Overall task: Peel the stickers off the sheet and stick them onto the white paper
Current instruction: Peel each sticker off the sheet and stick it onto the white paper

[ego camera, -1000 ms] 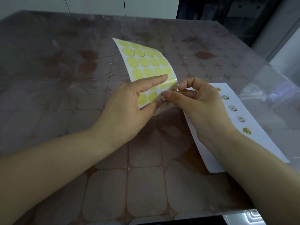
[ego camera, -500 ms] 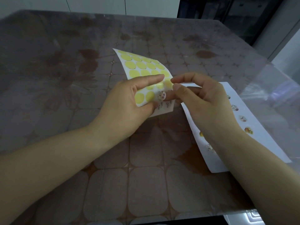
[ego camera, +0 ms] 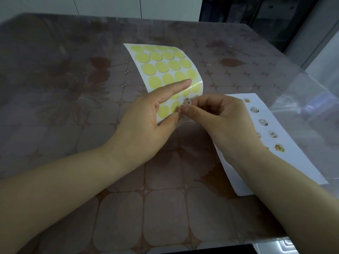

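The sticker sheet (ego camera: 165,66), white with several yellow round spots, curves up off the table in the middle. My left hand (ego camera: 152,118) holds its near edge, index finger laid across the front and thumb behind. My right hand (ego camera: 218,116) pinches a small round picture sticker (ego camera: 187,102) at the sheet's lower right corner, fingers curled. The white paper (ego camera: 286,143) lies flat to the right, partly under my right wrist, with several round picture stickers (ego camera: 263,121) stuck along it.
The table (ego camera: 73,88) wears a brown flower-patterned cloth under a clear plastic cover. Its right edge runs close beside the white paper, and crinkled clear plastic (ego camera: 302,99) hangs there. The near edge lies just below my forearms.
The sheet has risen and curved more upright. My right hand's thumb and finger, spread apart half a second ago, have closed on the round sticker at the sheet's corner.
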